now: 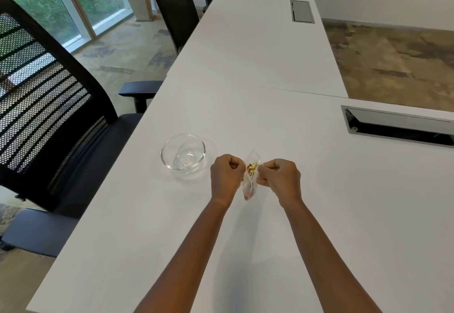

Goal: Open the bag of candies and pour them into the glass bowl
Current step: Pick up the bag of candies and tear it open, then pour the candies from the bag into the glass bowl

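A long white table (245,71) was seen, with a black chair (49,106) beside it. The empty glass bowl (183,153) had been put just left of the hands, likely so the pour would be short. The left hand (227,176) and right hand (281,178) were closed tight on the small clear bag (250,180), probably to pull it open. Gold candies (252,166) were seen inside, perhaps a few.
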A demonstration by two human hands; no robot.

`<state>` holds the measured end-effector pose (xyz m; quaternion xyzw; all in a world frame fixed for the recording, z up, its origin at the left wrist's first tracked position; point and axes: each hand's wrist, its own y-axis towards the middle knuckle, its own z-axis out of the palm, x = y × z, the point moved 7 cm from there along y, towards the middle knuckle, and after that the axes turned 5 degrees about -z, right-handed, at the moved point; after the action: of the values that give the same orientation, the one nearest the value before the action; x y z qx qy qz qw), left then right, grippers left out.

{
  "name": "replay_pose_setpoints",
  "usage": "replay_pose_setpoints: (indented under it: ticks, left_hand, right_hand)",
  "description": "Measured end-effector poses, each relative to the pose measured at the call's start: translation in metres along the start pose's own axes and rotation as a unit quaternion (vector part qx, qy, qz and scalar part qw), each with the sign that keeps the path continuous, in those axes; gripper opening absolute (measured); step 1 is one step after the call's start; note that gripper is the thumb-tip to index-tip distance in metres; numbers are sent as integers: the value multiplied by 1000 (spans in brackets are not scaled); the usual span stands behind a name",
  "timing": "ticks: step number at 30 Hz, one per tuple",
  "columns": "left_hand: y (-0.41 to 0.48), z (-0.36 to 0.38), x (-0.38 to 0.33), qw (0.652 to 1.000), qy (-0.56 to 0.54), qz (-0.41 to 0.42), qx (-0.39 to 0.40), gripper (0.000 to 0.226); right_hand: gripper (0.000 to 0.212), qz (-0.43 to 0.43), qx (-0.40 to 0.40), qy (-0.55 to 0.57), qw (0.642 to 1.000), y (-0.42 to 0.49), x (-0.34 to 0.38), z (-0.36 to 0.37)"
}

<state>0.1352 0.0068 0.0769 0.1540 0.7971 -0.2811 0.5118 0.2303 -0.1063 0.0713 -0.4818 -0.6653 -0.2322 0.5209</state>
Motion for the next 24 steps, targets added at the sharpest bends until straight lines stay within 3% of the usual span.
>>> replay_pose_setpoints:
  ticks: [7,10,12,14,17,21,24]
  left_hand:
    - [2,-14,-14,995,55,58,-54,10]
    - [-1,-13,-20,991,86,84,-61,11]
    - [-3,-12,-25,988,105,101,-57,12]
    - [-4,-13,-29,983,129,116,-54,13]
    - [-4,-15,-37,976,159,139,-49,13]
    - [-9,-18,-53,970,157,182,-34,12]
    - [-12,-18,-66,965,150,212,-18,10]
  right_hand:
    - [2,9,-34,-11,999,7,-12,-18]
    - [2,39,-3,15,999,7,-19,-14]
    - [4,85,45,100,990,5,-27,-9]
    - [6,137,88,223,961,2,-36,-5]
    - [14,209,63,371,903,1,-50,-1]
    - [35,279,99,427,854,-2,-65,24]
    - [55,271,168,486,814,-6,-66,47]
